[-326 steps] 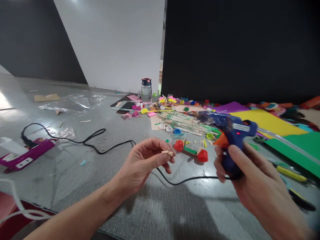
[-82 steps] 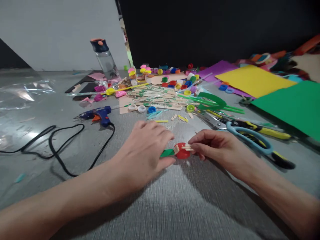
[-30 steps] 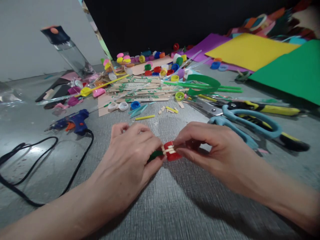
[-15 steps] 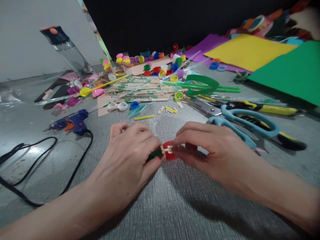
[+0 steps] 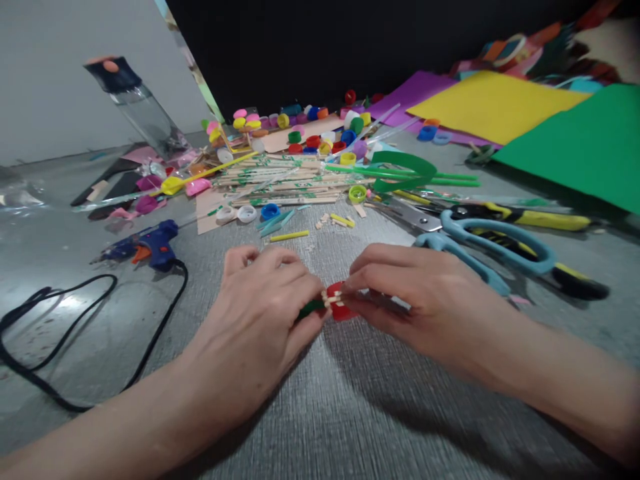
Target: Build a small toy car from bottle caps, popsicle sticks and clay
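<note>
Close to the middle of the grey table, my two hands meet over a small craft piece. My left hand [image 5: 267, 310] is closed, thumb and index finger pinching a dark green piece [image 5: 312, 307], mostly hidden under the fingers. Short pale wooden bits [image 5: 334, 299] bridge from those fingertips to a red bottle cap [image 5: 341, 311]. Fingers of my right hand [image 5: 425, 300] are pressed together on the cap's right side, covering part of it. Whether the wooden bits are fixed to the cap, I cannot tell.
Left lies a blue glue gun [image 5: 155, 245] with its black cord [image 5: 165, 340]. Blue-handled scissors [image 5: 500, 243] and a yellow-black cutter [image 5: 550, 219] lie right. Behind are wrapped wooden sticks [image 5: 280, 180], bottle caps [image 5: 270, 211], coloured sheets [image 5: 495, 100] and a tilted water bottle [image 5: 147, 117].
Both hands keep their hold in nearly the same place. My right fingers have shifted very slightly on the red bottle cap, and the view has moved a little.
</note>
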The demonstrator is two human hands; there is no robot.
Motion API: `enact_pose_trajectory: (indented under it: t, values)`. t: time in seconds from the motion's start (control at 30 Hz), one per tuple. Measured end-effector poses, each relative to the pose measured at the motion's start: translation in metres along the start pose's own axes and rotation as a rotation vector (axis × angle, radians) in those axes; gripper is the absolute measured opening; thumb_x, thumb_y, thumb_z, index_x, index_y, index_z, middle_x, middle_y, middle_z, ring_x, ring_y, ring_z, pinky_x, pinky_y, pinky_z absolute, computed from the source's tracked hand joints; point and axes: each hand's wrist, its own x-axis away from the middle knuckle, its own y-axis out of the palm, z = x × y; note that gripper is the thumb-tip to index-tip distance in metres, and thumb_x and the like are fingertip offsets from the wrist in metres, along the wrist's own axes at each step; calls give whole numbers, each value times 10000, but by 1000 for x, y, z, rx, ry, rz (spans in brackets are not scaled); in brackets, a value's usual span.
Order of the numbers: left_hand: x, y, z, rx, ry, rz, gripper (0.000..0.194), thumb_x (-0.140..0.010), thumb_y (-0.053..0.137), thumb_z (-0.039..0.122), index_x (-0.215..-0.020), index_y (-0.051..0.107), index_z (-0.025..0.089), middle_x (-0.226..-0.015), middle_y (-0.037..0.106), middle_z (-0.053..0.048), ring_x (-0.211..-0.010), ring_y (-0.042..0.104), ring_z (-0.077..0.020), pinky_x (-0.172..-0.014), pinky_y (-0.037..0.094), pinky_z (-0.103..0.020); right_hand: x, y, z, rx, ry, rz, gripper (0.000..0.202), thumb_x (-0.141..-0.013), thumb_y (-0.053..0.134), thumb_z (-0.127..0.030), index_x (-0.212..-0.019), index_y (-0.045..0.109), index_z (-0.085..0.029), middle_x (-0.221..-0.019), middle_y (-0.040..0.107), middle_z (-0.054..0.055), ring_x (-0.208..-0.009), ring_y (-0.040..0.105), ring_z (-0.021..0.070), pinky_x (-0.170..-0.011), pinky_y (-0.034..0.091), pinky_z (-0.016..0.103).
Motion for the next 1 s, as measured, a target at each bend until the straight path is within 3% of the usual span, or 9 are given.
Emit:
enact_pose_trajectory:
  t: [1.0]
  values:
    - [0, 2, 1, 0, -4, -1, 159, -954, 569, 252, -832, 659, 203, -902, 708, -33, -962, 589, -262, -858, 302, -482, 0, 4, 2, -56, -23, -19, 188, -1006, 514, -116, -912, 675, -144, -949, 622, 71, -825, 580, 176, -715, 447, 316]
